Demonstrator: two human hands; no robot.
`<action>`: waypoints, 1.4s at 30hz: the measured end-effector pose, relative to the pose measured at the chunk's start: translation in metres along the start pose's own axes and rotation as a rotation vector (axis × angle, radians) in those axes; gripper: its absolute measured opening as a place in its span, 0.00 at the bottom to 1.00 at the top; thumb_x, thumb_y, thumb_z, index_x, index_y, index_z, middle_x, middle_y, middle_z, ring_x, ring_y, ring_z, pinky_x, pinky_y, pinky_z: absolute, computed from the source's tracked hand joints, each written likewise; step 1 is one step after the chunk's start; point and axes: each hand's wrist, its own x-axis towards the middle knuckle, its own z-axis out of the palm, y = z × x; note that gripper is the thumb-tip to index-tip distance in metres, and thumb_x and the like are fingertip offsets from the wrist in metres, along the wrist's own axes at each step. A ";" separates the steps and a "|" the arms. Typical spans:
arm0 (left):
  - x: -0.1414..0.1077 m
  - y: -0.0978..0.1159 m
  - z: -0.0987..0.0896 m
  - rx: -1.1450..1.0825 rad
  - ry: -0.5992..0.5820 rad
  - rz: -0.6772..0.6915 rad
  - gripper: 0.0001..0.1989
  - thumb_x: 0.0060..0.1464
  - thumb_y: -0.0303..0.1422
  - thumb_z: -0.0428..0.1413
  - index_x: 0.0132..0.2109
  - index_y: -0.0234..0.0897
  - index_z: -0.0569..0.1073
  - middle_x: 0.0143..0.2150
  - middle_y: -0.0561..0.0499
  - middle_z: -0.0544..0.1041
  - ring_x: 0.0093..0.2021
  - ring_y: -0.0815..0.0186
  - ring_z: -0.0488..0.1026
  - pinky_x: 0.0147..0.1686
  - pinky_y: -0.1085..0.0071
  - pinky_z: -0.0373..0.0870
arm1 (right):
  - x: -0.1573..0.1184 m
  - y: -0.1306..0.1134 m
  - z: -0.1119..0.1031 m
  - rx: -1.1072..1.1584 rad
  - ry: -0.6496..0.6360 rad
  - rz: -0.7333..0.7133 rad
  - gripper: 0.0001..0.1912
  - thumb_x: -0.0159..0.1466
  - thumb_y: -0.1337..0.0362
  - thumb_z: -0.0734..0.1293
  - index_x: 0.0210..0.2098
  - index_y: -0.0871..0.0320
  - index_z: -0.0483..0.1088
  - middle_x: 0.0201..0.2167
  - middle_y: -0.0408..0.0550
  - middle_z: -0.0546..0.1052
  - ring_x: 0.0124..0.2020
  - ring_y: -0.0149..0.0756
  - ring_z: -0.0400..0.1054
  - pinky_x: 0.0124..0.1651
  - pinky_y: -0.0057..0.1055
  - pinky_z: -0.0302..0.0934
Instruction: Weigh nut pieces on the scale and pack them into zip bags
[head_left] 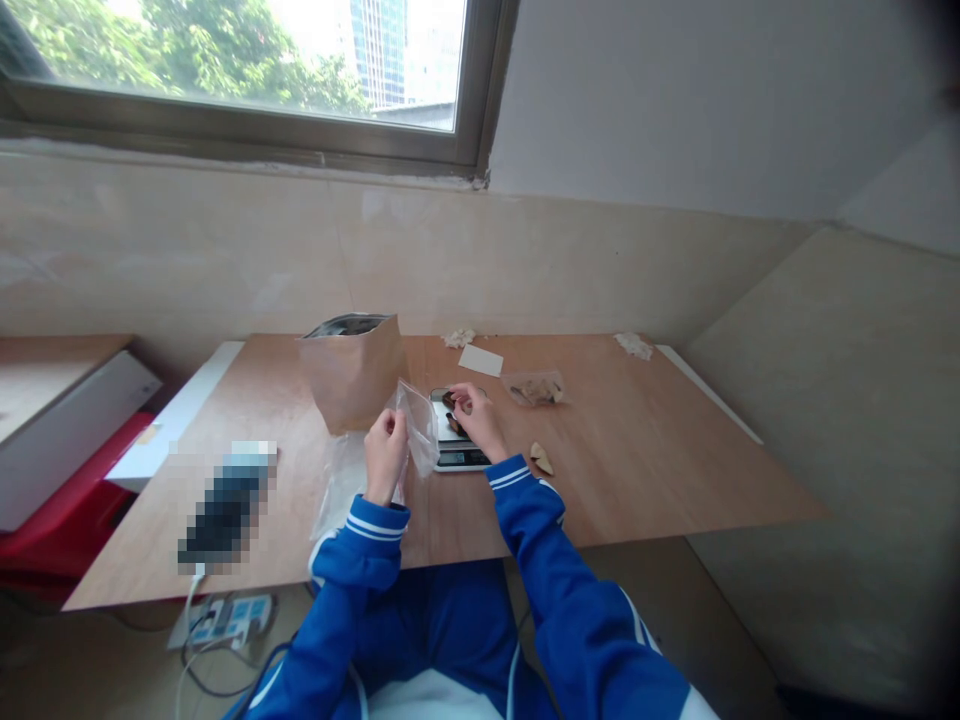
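At least three clear bags point(417, 425) point(537, 388) point(341, 485), at least two dark pieces point(455, 425) and one scale point(463, 459) share a worktop point(645, 460) with one brown bag point(354, 375). Two white clumps point(460, 339) point(634, 346) and one card point(481, 360) line its back edge; one blurred device point(227, 508) lies toward the front left corner.

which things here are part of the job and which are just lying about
Likely in the job:
- clear bag in left hand
- dark pieces on scale, at right hand
- filled bag
- paper bag

Probably just lying about:
- blurred device
- power strip
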 end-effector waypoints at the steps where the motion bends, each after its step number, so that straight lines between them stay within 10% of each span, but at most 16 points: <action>1: 0.000 -0.001 0.001 0.001 -0.003 -0.002 0.18 0.58 0.40 0.47 0.22 0.39 0.58 0.19 0.57 0.62 0.24 0.68 0.62 0.29 0.72 0.55 | 0.001 0.000 -0.001 0.018 0.002 0.007 0.14 0.57 0.75 0.60 0.40 0.56 0.70 0.36 0.46 0.77 0.36 0.35 0.71 0.41 0.31 0.65; 10: 0.000 -0.008 0.002 0.004 -0.004 -0.006 0.18 0.58 0.41 0.46 0.22 0.40 0.59 0.19 0.56 0.63 0.25 0.67 0.62 0.29 0.71 0.56 | -0.021 0.001 -0.019 -0.022 0.022 -0.023 0.10 0.64 0.68 0.60 0.38 0.56 0.72 0.40 0.50 0.75 0.45 0.38 0.68 0.50 0.36 0.63; 22: -0.002 -0.012 -0.002 -0.042 0.000 0.004 0.18 0.58 0.42 0.47 0.23 0.39 0.60 0.19 0.57 0.64 0.23 0.68 0.62 0.28 0.72 0.57 | -0.147 -0.013 -0.009 -0.221 -0.266 0.037 0.11 0.64 0.68 0.63 0.45 0.53 0.72 0.43 0.50 0.72 0.47 0.43 0.67 0.50 0.42 0.65; 34: -0.003 -0.013 -0.007 -0.083 -0.024 0.014 0.18 0.58 0.43 0.48 0.23 0.39 0.60 0.19 0.57 0.63 0.24 0.68 0.62 0.28 0.72 0.58 | -0.038 0.004 0.005 -0.372 -0.029 -0.082 0.16 0.66 0.69 0.60 0.51 0.55 0.72 0.51 0.55 0.71 0.53 0.45 0.63 0.57 0.45 0.58; 42: -0.003 -0.009 -0.008 -0.083 -0.031 0.011 0.18 0.58 0.43 0.47 0.23 0.40 0.60 0.19 0.57 0.62 0.24 0.68 0.62 0.28 0.72 0.57 | -0.056 0.000 0.006 -0.564 0.025 -0.021 0.20 0.68 0.62 0.58 0.59 0.49 0.66 0.63 0.55 0.59 0.59 0.49 0.57 0.57 0.48 0.54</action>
